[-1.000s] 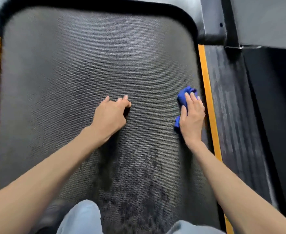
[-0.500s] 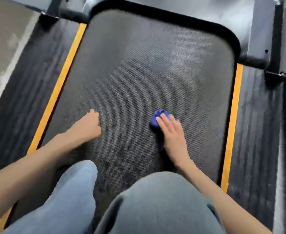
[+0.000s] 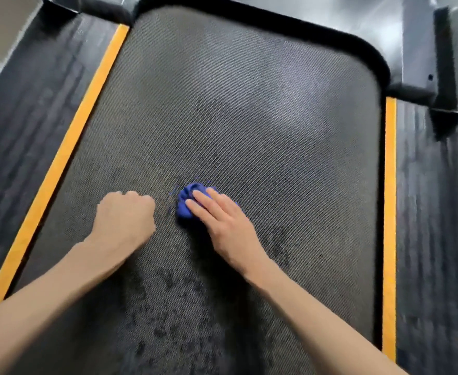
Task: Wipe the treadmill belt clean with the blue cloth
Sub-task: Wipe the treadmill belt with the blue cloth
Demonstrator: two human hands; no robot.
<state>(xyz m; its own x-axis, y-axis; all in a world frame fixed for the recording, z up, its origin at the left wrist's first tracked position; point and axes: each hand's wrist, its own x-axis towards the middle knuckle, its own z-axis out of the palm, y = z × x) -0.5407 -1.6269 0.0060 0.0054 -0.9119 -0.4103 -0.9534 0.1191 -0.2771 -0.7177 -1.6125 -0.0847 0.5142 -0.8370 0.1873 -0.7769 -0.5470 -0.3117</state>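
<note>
One second carries the cloth (image 3: 188, 203) across the belt (image 3: 249, 117) from its 3 o'clock edge to the middle, bunched under the right hand (image 3: 223, 221) and just beside the left hand (image 3: 126, 217). The right grip is spread flat, pressing the cloth down; the left is curled on nothing, propped on the belt. Dark blotches at 6 o'clock of the cloth suggest that patch is still unwiped.

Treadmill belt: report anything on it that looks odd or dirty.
Dark blotchy marks mottle the treadmill belt nearest the person, behind the blue cloth; the far end is even grey. Wet or stained: cannot tell.
</note>
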